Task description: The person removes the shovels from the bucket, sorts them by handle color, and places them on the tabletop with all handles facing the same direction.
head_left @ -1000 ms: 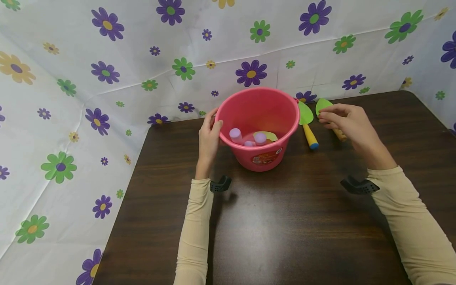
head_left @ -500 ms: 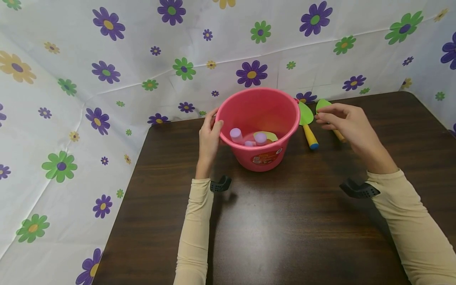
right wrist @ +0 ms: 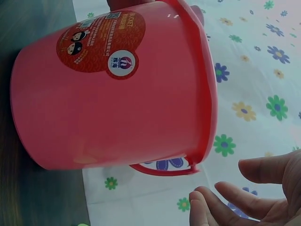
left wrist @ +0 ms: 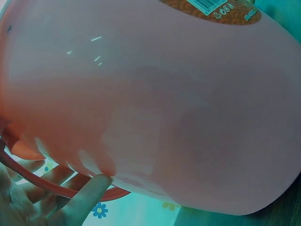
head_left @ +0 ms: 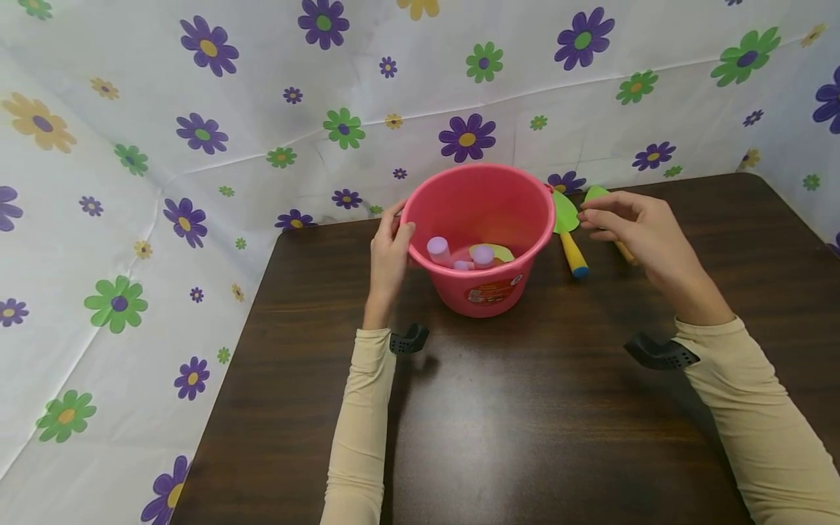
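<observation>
A pink bucket (head_left: 482, 295) stands upright near the back of the table, its label facing front. At its left rim my left hand (head_left: 390, 251) holds on, thumb at the rim and fingers on the outer side. In the left wrist view the bucket's handle (left wrist: 35, 179) crosses over those fingers. My right hand (head_left: 646, 233) hovers to the right of the bucket with bent fingers and nothing between them. Beneath it lies a green trowel (head_left: 596, 192), partly hidden by the hand. Another green trowel (head_left: 574, 254) with a yellow, blue-tipped handle lies beside the bucket.
Inside the bucket are lavender round-ended pieces (head_left: 438, 249) and a yellow-green piece (head_left: 502, 252), only partly visible. The dark wooden table (head_left: 499, 423) has rounded back corners. A white flowered sheet (head_left: 262, 87) hangs behind it and at the left.
My right hand has shifted very slightly left over the trowel. The head view has drifted a little. My left hand stays on the bucket.
</observation>
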